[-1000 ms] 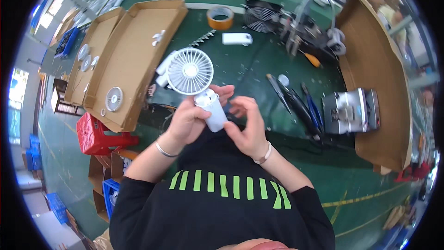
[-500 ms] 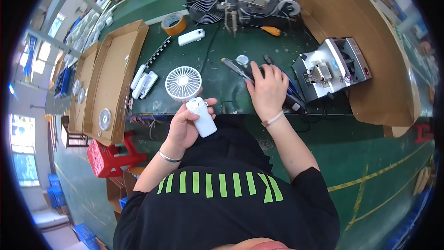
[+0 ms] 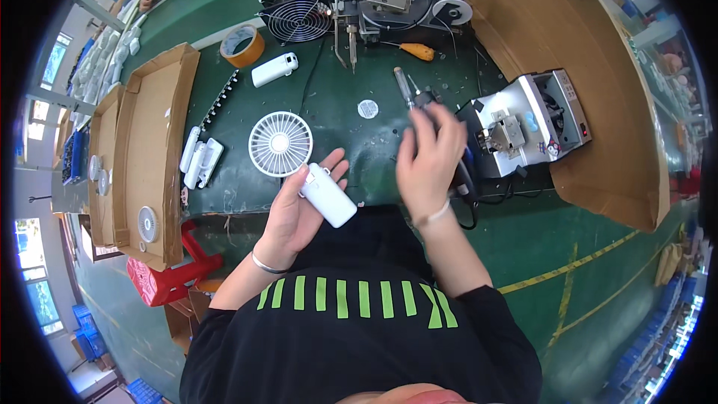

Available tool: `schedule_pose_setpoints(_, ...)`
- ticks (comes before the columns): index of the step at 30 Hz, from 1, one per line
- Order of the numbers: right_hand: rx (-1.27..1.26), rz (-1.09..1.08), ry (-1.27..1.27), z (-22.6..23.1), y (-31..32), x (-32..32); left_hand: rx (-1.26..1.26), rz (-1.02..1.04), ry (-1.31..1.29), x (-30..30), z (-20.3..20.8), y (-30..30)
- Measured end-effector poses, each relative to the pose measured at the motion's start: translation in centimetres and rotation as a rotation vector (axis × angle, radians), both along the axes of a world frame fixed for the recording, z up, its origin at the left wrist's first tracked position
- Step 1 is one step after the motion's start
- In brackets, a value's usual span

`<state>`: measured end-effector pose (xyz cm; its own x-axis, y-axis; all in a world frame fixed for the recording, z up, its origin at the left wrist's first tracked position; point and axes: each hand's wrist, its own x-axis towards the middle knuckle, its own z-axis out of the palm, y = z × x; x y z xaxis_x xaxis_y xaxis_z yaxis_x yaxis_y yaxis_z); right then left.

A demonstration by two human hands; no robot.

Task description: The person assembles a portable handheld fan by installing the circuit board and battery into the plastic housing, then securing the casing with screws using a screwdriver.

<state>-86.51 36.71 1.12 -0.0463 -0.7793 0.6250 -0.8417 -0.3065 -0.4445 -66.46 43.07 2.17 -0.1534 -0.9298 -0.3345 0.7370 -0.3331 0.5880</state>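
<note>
My left hand (image 3: 299,206) grips a white, rounded handheld-fan body (image 3: 330,198) just off the table's front edge. A round white fan head (image 3: 280,144) with a slotted grille is beyond my thumb; whether it is joined to the body is hidden. My right hand (image 3: 432,164) is over the right of the table, its fingers bent and smeared by motion. At its fingertips are a screwdriver (image 3: 403,84) with a clear handle and a dark tool (image 3: 425,97); a hold cannot be made out. A small pale disc (image 3: 367,109) lies left of the screwdriver.
A boxy machine (image 3: 531,123) stands at right before a cardboard wall (image 3: 553,37). Behind are a soldering rig (image 3: 351,22), a black fan (image 3: 299,21), tape (image 3: 242,45) and an orange-handled tool (image 3: 417,51). White parts (image 3: 202,161) and cardboard trays (image 3: 157,142) are left.
The view has shifted. On the table, the clear-handled screwdriver has moved right and away from me, near my right hand. The white body in my left hand has moved a little right.
</note>
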Motion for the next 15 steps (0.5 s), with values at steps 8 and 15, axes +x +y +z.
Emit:
schedule_pose_setpoints(8,0.288,0.453,-0.019,1.7,3.5,5.7,-0.111,-0.115,-0.072,-0.6,-0.3,-1.5)
schedule_pose_setpoints(15,0.173,0.384,-0.367,1.0,2.5,5.4,0.095,-0.014,0.003,0.6,-0.6,-3.0)
